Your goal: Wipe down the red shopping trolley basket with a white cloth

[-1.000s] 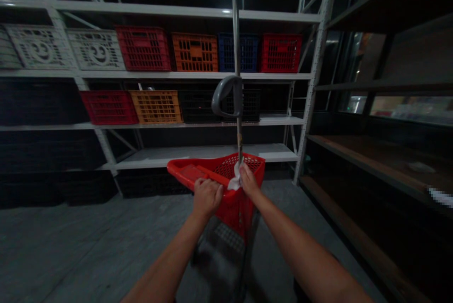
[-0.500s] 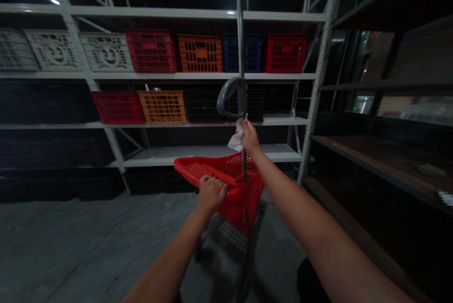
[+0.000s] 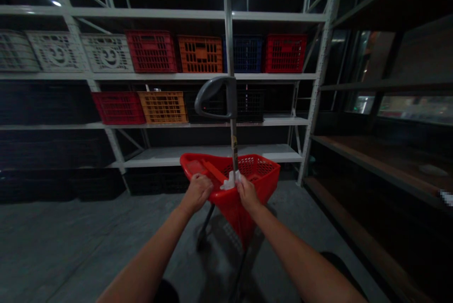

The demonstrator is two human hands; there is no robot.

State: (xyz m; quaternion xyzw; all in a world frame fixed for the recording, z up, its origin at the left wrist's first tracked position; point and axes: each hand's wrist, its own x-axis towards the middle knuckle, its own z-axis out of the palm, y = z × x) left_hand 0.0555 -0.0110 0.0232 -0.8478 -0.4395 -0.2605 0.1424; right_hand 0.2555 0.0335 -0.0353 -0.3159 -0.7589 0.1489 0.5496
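A small red plastic shopping cart [image 3: 260,185] stands on the floor in front of me. From it rises a metal pole [image 3: 229,43] with a grey loop handle [image 3: 214,99] partway up. My left hand [image 3: 198,192] is closed over the cart's near left rim. Low on the pole, by the rim, my right hand [image 3: 247,192] presses a crumpled white cloth [image 3: 230,180] around the metal. The fingertips of the right hand are partly hidden behind pole and cloth.
White metal racking [image 3: 198,76] spans the back, carrying a red crate [image 3: 151,52], an orange crate [image 3: 200,54], a blue crate [image 3: 244,54] and white smiley crates [image 3: 108,54]. Dark shelving [image 3: 375,152] runs along the right. Grey concrete floor [image 3: 53,241] lies to the left.
My right hand has slid the white cloth down the pole, from just below the loop handle to the cart's rim. The cart has turned a little, and the pole and handle have shifted left.
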